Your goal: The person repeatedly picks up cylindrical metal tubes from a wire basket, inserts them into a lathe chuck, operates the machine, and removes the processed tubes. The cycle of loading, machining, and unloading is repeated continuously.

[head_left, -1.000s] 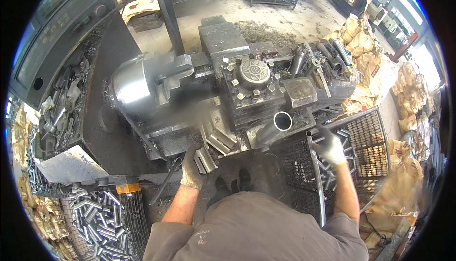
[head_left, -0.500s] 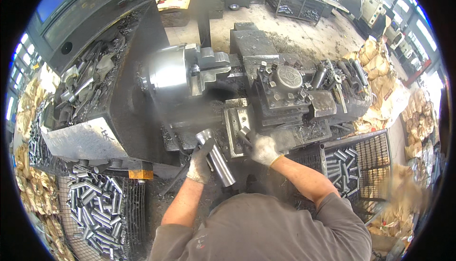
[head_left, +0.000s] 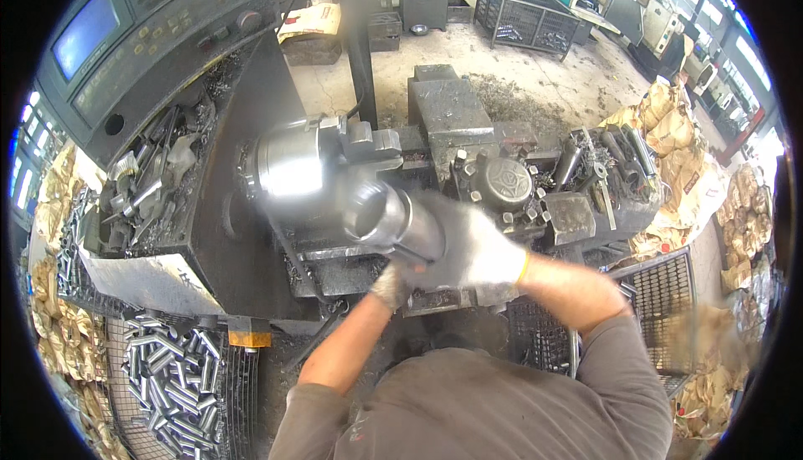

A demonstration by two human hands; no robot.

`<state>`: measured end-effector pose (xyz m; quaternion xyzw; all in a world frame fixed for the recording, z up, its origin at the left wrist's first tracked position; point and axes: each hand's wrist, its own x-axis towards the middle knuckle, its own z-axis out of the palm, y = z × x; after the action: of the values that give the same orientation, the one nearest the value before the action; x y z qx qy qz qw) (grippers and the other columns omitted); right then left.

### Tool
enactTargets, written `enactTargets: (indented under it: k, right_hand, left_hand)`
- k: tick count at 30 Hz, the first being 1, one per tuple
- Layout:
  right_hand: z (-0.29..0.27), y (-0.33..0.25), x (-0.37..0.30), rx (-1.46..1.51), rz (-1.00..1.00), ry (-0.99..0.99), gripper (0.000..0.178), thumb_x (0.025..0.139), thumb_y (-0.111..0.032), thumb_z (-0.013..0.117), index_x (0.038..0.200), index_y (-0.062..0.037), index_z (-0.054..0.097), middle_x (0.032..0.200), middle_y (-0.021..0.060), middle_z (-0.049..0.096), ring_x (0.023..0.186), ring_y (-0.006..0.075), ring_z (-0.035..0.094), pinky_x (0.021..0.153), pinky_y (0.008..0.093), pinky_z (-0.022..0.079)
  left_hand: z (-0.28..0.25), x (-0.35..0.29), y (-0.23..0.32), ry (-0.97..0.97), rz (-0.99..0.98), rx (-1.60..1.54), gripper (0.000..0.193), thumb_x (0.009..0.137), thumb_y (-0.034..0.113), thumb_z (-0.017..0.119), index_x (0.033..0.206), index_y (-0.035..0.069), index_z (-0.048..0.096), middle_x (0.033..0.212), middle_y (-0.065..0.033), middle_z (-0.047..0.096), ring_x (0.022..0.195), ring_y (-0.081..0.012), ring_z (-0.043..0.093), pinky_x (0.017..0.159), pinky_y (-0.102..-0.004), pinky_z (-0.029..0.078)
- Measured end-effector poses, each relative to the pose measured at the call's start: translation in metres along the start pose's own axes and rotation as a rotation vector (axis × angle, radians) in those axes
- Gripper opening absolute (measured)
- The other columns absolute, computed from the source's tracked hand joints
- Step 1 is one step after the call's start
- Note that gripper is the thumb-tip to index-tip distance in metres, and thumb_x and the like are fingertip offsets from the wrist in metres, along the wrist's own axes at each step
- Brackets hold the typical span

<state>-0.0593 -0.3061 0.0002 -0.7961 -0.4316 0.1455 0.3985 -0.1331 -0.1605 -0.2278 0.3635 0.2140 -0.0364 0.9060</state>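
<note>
A shiny metal tube (head_left: 378, 216), blurred, is raised with its open end toward the upper left. My right hand (head_left: 478, 247), in a pale, soiled work glove, is closed around its lower right part. Below the tube, my left hand (head_left: 391, 286) shows only its gloved wrist side. The tube and right hand hide its fingers, so I cannot tell whether it also grips. Just beyond the tube is the lathe chuck (head_left: 288, 159) with its stepped jaws. To the right of the hands stands the tool post (head_left: 506, 182), ringed with bolts.
A wire basket (head_left: 238, 376) of cut tubes stands at the lower left, another basket (head_left: 669, 284) at the right. Loose tools (head_left: 606, 167) lie right of the tool post. A control panel (head_left: 88, 33) rises at the upper left. Brown paper wrapping (head_left: 669, 134) is heaped at the right.
The tube, held low in my left hand before, is now higher and nearer, with my right hand around it. My right hand has left the plate beside the tool post.
</note>
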Motion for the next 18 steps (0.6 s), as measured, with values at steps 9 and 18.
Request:
enactTargets:
  k: [9,18]
  right_hand:
    - [-0.094,0.144,0.16,-1.327,-0.207,-0.266,0.04,0.066,-0.019,0.086,0.102,-0.0058,0.075,0.09,0.0159,0.077,0.08,0.0286,0.079,0.067,0.0436,0.063]
    - [-0.038,0.197,0.2,-0.825,0.071,-0.582,0.069,0.071,-0.051,0.086,0.114,0.0014,0.074,0.097,0.0229,0.079,0.092,0.0357,0.078,0.08,0.047,0.061]
  left_hand:
    - [-0.054,-0.065,0.037,0.386,0.437,0.234,0.029,0.106,0.024,0.067,0.123,0.001,0.068,0.111,-0.0084,0.073,0.097,-0.0168,0.068,0.088,-0.0339,0.056]
    - [-0.261,-0.197,-0.039,0.997,0.611,-0.136,0.04,0.107,0.05,0.058,0.114,0.012,0.069,0.11,-0.0093,0.073,0.099,-0.0291,0.07,0.085,-0.051,0.059]
